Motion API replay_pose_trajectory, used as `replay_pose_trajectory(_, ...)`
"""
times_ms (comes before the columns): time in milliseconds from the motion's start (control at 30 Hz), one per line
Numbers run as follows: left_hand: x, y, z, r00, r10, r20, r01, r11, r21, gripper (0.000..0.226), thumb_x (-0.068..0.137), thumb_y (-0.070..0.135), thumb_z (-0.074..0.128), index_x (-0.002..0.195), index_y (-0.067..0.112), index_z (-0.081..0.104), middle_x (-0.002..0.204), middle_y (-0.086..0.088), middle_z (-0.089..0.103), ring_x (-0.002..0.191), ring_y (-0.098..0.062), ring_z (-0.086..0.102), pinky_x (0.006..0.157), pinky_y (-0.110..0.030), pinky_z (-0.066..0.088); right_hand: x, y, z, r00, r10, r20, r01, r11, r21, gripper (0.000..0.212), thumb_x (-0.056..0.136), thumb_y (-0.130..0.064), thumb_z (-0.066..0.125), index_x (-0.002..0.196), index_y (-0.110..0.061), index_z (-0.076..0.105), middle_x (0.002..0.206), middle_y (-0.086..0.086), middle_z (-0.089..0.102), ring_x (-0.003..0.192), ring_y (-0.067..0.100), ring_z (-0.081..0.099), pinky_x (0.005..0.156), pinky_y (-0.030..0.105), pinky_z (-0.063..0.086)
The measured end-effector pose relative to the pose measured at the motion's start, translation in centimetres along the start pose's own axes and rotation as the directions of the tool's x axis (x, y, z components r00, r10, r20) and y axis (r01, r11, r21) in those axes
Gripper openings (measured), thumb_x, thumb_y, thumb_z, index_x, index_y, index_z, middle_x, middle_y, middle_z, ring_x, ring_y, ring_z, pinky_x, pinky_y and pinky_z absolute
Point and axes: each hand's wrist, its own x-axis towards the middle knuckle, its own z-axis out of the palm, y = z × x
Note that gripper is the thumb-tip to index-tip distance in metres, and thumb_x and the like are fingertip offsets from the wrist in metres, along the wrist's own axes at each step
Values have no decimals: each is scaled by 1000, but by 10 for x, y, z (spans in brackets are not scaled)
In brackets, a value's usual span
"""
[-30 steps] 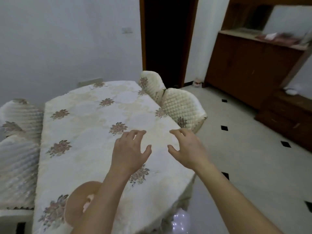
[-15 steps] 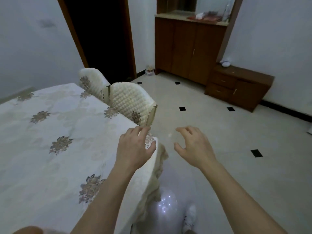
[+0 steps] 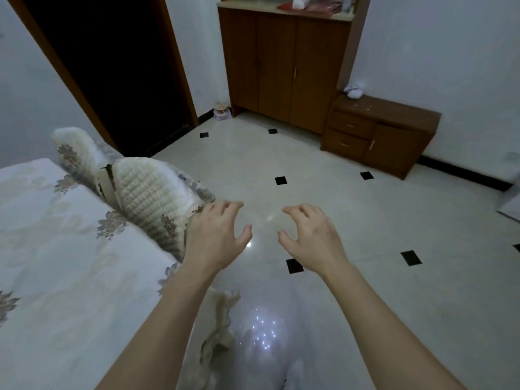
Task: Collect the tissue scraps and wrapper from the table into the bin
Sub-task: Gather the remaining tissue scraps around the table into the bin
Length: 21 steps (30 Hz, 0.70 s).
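Observation:
The table with a pale flowered cloth fills the lower left; no tissue scraps, wrapper or bin show in view. My left hand hovers past the table's right edge, fingers spread and loosely bent, holding nothing. My right hand hangs over the tiled floor beside it, fingers likewise loosely bent and empty.
Two chairs with quilted covers stand against the table's right side. A dark doorway lies behind them. A tall wooden cabinet and a low drawer unit line the far wall. Pale floor tiles spread to the right.
The view has swung right, away from the table toward the floor and cabinets. Both hands now hang past the table's edge instead of over the cloth.

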Motion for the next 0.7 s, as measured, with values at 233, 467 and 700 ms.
replay_pose_trajectory(233,74,20,27,999,-41,3,41,999,-10,52,82,50,50,121,19,61,111,-3,65,100,-27,59,79,-42,52,83,46,-3,997,-34,75,35,999,-2,49,85,-40,64,128,-19,60,119,3,61,117,25,52,92,40,44)
replay_pose_trajectory(467,132,-4,53,992,-121,22,121,992,31,53,82,51,49,124,19,60,114,-2,65,104,-27,58,81,-40,50,165,55,19,986,-125,108,123,992,30,49,86,-41,62,129,-18,59,121,4,60,116,25,53,91,41,46)
replay_pose_trajectory(700,217,-48,94,980,-197,14,197,980,19,53,82,50,49,123,19,61,116,-3,66,104,-27,59,82,-40,52,277,57,53,970,-186,157,185,983,22,49,87,-41,62,131,-20,58,125,2,58,121,24,49,94,39,42)
